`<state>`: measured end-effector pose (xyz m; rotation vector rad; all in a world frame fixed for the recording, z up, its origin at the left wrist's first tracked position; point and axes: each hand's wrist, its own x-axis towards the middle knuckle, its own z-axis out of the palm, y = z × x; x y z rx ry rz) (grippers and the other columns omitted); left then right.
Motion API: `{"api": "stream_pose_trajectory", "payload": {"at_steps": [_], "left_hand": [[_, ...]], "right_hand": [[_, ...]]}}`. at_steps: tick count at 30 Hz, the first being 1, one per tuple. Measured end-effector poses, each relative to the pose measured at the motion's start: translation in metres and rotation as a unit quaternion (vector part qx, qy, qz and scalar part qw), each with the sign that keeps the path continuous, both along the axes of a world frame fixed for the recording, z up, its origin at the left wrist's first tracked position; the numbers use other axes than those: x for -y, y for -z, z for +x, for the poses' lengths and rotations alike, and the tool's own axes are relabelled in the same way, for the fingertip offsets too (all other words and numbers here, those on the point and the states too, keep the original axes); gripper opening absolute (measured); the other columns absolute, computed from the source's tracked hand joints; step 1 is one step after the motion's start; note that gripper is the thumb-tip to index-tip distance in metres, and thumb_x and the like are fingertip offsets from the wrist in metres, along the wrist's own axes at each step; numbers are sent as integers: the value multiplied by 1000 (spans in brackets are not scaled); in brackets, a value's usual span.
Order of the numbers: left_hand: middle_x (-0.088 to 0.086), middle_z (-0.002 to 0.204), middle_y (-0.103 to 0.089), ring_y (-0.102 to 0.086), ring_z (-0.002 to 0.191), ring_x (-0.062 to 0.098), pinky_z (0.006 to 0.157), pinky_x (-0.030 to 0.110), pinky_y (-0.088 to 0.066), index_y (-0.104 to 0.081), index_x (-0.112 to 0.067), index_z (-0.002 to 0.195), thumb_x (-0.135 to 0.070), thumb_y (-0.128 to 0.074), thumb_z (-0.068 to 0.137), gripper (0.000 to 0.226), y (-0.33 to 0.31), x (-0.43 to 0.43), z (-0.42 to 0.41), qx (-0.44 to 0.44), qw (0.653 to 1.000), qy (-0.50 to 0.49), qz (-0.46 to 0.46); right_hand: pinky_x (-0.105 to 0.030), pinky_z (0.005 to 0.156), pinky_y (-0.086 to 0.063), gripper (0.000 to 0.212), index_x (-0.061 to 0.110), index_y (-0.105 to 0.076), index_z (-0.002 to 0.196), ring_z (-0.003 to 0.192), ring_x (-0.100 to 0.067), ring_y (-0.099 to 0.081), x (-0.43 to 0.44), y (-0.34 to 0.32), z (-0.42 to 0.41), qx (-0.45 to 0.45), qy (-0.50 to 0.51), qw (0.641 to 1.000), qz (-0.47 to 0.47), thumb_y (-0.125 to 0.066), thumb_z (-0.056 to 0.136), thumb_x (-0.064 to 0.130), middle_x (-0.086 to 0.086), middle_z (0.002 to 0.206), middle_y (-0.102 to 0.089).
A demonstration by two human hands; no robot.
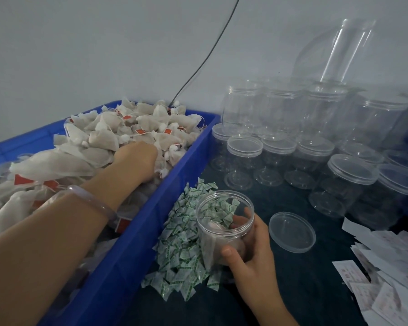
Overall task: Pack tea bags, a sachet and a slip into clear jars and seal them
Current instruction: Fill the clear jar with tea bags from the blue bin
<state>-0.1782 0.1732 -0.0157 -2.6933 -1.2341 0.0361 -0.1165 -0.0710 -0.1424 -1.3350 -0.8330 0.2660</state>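
Observation:
A blue crate (137, 234) on the left is heaped with white tea bags (104, 135) carrying red tags. My left hand (137, 161) reaches into the heap, its fingers buried among the bags, so what they hold is hidden. My right hand (250, 243) grips an open clear jar (222, 222), tilted toward the crate, with at least one tea bag inside. The jar's clear lid (292, 232) lies flat just right of it. Green-and-white sachets (181, 245) are piled between the crate and the jar. White paper slips (386, 274) lie at the lower right.
Several clear jars (280, 128), some lidded and stacked, crowd the back and right of the dark table (304, 290). A black cable (205, 55) runs down the pale wall behind the crate. A bangle circles my left wrist.

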Motion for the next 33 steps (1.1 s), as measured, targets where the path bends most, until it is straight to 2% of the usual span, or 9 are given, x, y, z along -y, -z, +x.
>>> {"api": "stream_pose_trajectory", "payload": {"at_steps": [3,7,10,13,16,19,24,31,33], "left_hand": [[7,99,-63,-60,89,24,80,36,-52,-64,-13,91,-12,-62,88,3,-5,-4,-1,72,997,2,-17],[1,81,-57,-50,72,16,70,32,-39,-49,-18,73,-20,-64,89,22,-11,-13,-5,198,973,63,-101],[4,97,-59,-56,85,18,76,36,-44,-50,-19,91,-22,-65,89,15,-9,-17,-7,248,948,72,-188],[8,120,-57,-59,104,24,86,42,-51,-51,-24,118,-13,-66,88,35,-9,-21,-11,290,913,68,-280],[-1,119,-57,-59,100,9,70,23,-48,-59,-32,117,1,-67,85,46,-17,-15,-12,334,883,125,-305],[-17,99,-68,-64,92,-1,72,14,-51,-70,-40,91,6,-70,79,47,-35,12,-10,416,809,226,-349],[-12,87,-71,-65,89,6,81,22,-55,-75,-34,81,9,-66,76,44,-36,67,3,411,699,311,-495],[-1,75,-68,-64,72,12,69,21,-53,-64,-15,79,8,-65,81,23,-17,95,15,400,664,248,-582],[2,80,-68,-64,77,16,77,27,-54,-64,-16,80,2,-70,80,19,-15,97,15,381,710,264,-530]], "right_hand": [[-11,91,-45,71,40,-42,130,118,-4,-58,1,-1,0,3,2,1000,-1,-71,66,40,22,128,-59],[-10,91,-44,70,38,-42,130,119,-2,-57,0,0,0,0,-1,1000,-3,-70,66,39,23,128,-59],[-9,90,-44,70,36,-42,130,119,-1,-57,0,1,0,-6,-5,1000,-2,-71,66,39,25,127,-58],[-9,89,-44,70,35,-42,130,118,1,-57,1,0,0,-11,-8,1000,1,-71,66,39,26,127,-58],[-8,88,-44,70,34,-43,129,117,2,-57,0,0,-1,-15,-8,1000,1,-71,65,40,28,126,-59],[-8,88,-44,69,31,-44,128,117,2,-57,-1,-1,-1,-10,-7,1000,1,-71,66,41,28,126,-58],[-10,90,-44,71,29,-43,130,118,0,-57,-1,-1,-1,-11,-5,1000,5,-72,67,42,26,127,-58],[-11,90,-45,71,29,-42,131,119,-1,-57,-2,-3,-1,-16,-3,1000,3,-74,69,45,23,128,-59],[-11,89,-46,71,29,-42,131,117,-1,-58,-2,-2,-1,-18,-3,1000,2,-73,69,44,22,127,-60]]}}
